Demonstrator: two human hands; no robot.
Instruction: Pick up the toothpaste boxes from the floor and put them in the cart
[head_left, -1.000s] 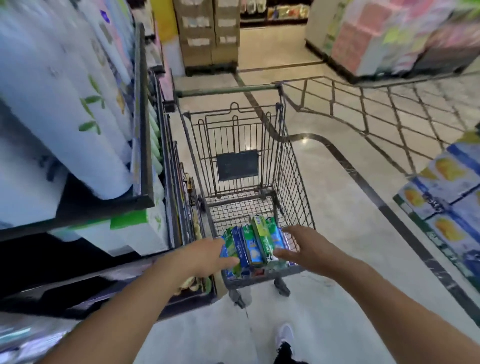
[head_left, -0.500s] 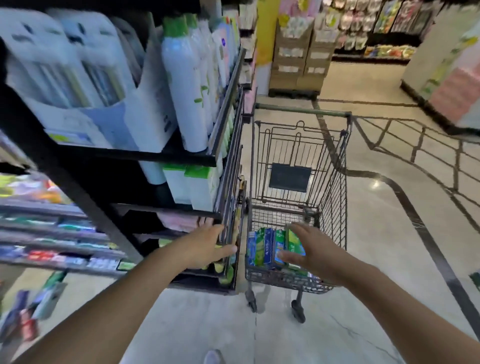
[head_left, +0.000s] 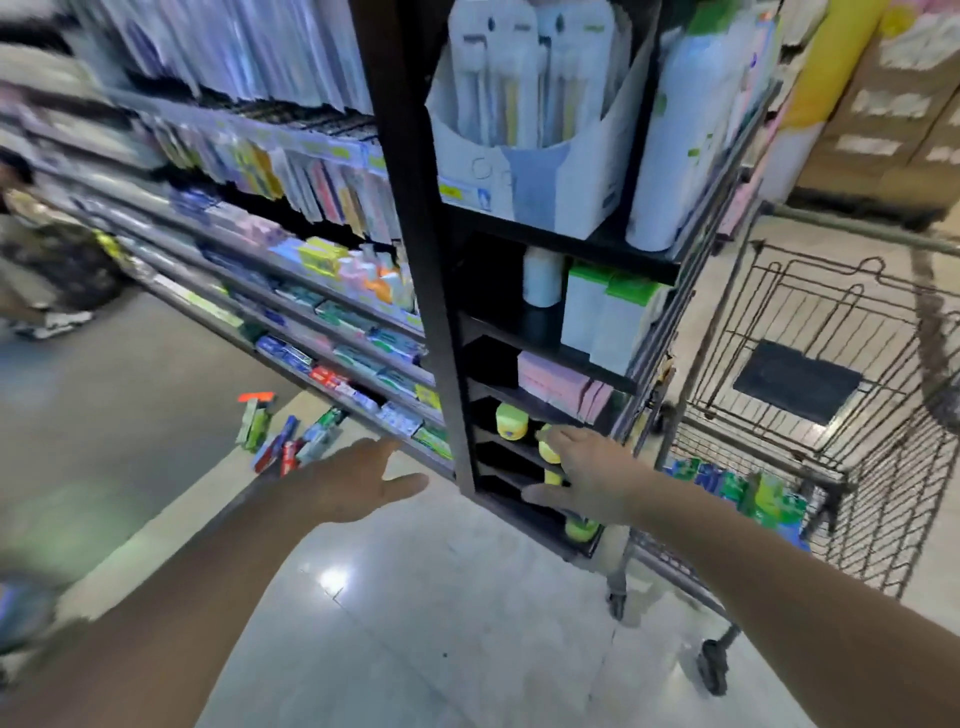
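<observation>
While both arms reach forward in the head view, neither hand carries anything. The left hand (head_left: 358, 480) is spread wide, fingers straight and thumb out, hanging in the air short of a loose heap of toothpaste boxes (head_left: 288, 434) on the floor (head_left: 415, 597). That heap lies at the foot of the long shelving (head_left: 322, 332), well apart from the cart (head_left: 810, 415) on the far right. The picture is too blurred to count the boxes; green, blue and red cartons overlap at odd angles, and 1 or 2 stand propped on edge. The right hand (head_left: 592, 478) is also empty with fingers loosely extended, in front of the dark end rack (head_left: 519, 364) holding yellow-capped jars; whether it touches the rack I cannot tell. More boxes (head_left: 737, 491) already lie in the cart's basket near its closest end.

Such cartons should be light, stiff along their length and easy to crush if squeezed on the broad faces. Their printed card is probably a little slick. A sensible hold would be across the narrow sides near the middle, thumb opposite fingers, gathering several parallel boxes at once. The crossed ones would likely need squaring up first, or they could fan out and slip.
</observation>
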